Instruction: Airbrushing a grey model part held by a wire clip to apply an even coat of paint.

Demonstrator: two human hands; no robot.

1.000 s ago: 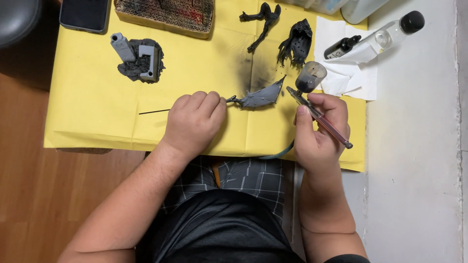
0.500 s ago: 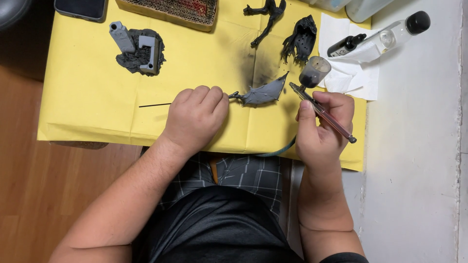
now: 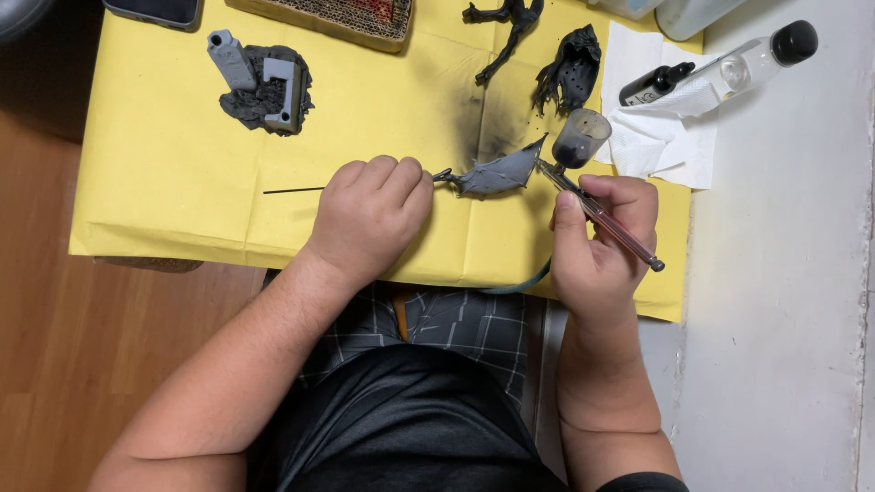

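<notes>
The left hand (image 3: 369, 214) gripped a thin stick (image 3: 293, 190) holding the gray part (image 3: 497, 173) steady, so the right hand's (image 3: 597, 241) clutched airbrush (image 3: 592, 205) could paint it.

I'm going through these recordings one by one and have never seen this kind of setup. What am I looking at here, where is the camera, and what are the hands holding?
There is no machine: a person works with two bare hands, and the one camera sits on their head, looking down over their lap. A yellow paper sheet covers the work surface. The left hand is closed around a thin dark stick that carries a small grey model part. The right hand has its grip on an airbrush, a pen-like sprayer with a small cup on top, its tip right at the part. Further back lie a grey model base, two dark painted pieces, a clear bottle with a black cap on white tissue, and a corrugated cardboard piece.
</notes>
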